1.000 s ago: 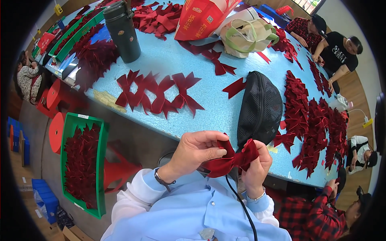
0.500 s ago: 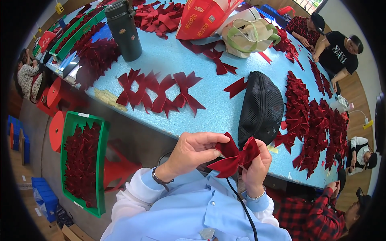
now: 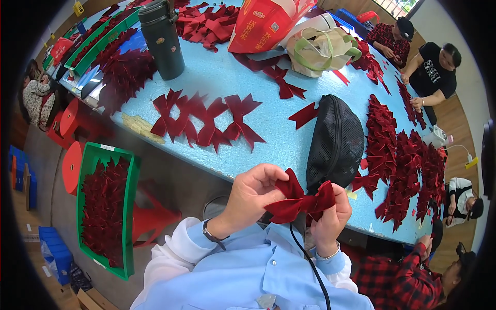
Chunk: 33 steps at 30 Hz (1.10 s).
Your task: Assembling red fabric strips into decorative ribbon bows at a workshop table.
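Note:
A dark red velvet bow (image 3: pixel 299 202) is held in front of my body, just off the table's near edge. My left hand (image 3: pixel 251 199) pinches the bow's left loop between thumb and fingers. On the other side my right hand (image 3: pixel 332 216) grips the right loop, its fingers partly hidden behind the ribbon. Just beyond the bow lies a black mesh pouch (image 3: pixel 336 142) with a zipper. A row of finished-looking red bows (image 3: pixel 206 121) lies on the blue table (image 3: pixel 248 163) farther left.
A green crate (image 3: pixel 132 206) full of bows rests on a red stool (image 3: pixel 150 219) at left. A dark flask (image 3: pixel 161 44), a red bag (image 3: pixel 263 26) and a pale tote (image 3: pixel 320 51) stand on the table. Bow piles (image 3: pixel 405 168) cover the right side. Several people work around it.
My left hand has shifted slightly upward with its fingers on the loop. The bow's left loop is spread a little differently. Both hands keep their hold.

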Motion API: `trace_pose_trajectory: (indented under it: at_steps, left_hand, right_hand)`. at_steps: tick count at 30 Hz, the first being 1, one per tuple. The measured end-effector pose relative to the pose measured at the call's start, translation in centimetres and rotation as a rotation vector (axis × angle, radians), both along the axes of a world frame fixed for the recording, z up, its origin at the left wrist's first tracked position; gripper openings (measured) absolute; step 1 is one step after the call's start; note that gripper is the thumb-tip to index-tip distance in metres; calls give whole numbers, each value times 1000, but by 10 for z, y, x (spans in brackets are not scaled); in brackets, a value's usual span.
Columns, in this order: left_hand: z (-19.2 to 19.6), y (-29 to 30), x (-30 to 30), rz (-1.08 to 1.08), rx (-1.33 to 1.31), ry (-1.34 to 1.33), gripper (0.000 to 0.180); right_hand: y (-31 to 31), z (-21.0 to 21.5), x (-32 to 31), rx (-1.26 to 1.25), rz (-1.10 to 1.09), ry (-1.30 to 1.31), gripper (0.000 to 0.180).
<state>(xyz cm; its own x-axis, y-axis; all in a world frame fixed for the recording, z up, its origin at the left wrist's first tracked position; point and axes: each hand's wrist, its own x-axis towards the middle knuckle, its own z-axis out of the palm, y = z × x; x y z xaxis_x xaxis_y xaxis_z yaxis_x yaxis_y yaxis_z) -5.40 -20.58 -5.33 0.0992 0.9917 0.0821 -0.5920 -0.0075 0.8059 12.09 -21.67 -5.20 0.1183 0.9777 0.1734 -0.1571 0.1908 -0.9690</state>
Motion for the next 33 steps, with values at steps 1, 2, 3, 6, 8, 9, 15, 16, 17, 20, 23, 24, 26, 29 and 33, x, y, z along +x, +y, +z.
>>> trace_pose_trajectory:
  at_steps: [1,2,3,6,8,9,15,16,17,20,23,24,26,29,33]
  left_hand:
    - [1,1,1,48,5,-10,20]
    - [2,2,1,45,7,-10,20]
    - [5,4,0,-31,-34,-6,19]
    - [13,13,-7,-190,-116,5,17]
    - [16,20,-13,-317,-159,17,17]
    - [16,23,-13,-381,-181,23,16]
    - [21,39,4,-356,18,208,15]
    - [25,44,4,-376,34,252,15]
    - [28,50,6,-397,50,293,15]
    - [46,73,8,-545,27,517,14]
    - [55,81,23,-553,31,692,13]
    - [57,82,32,-487,46,748,12]
    - [56,80,52,-426,63,808,12]
    - [49,62,85,-24,96,595,9]
    - [42,50,116,-10,-214,77,9]
  right_hand:
    - [0,1,-1,44,-18,-40,17]
    - [-1,1,0,46,-21,-40,17]
    - [-1,2,0,80,-39,-97,17]
    - [-3,4,4,149,-81,-209,16]
    - [0,9,5,207,-75,-248,15]
    - [0,10,7,236,-72,-267,14]
    - [8,4,25,285,-64,-352,12]
    - [11,3,28,339,-76,-409,11]
    - [15,3,33,393,-88,-468,10]
    - [24,2,48,527,-108,-670,11]
    - [33,8,55,619,-105,-775,13]
    - [36,11,57,644,-93,-785,12]
    - [40,12,62,666,-85,-791,12]
    - [49,13,72,618,-168,-573,5]
    - [59,21,85,391,-80,-312,19]
